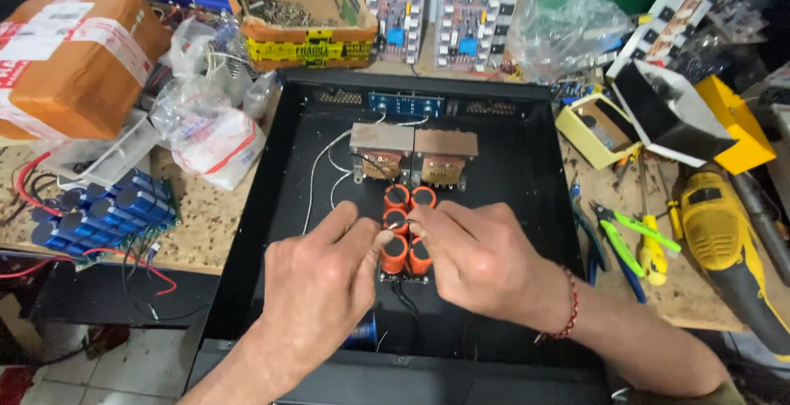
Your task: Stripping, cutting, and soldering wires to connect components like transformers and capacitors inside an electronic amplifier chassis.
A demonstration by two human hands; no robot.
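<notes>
Inside the open black chassis, both sets of fingers meet over a cluster of orange capacitors. The left hand has thumb and forefinger pinched together at the cluster's left edge, seemingly on a thin lead, though what they grip is too small to tell. The right hand has its fingertips drawn together on top of the middle capacitors, touching them. Just behind the cluster stand two transformers, with thin white wires trailing leftward from them. Outside the chassis, the desk carries a blue capacitor bank on the left, and green-handled pliers and a yellow power tool on the right. Judging from the cramped spacing, a slip of the pinching fingers could bend a lead or tug the white wires loose.
</notes>
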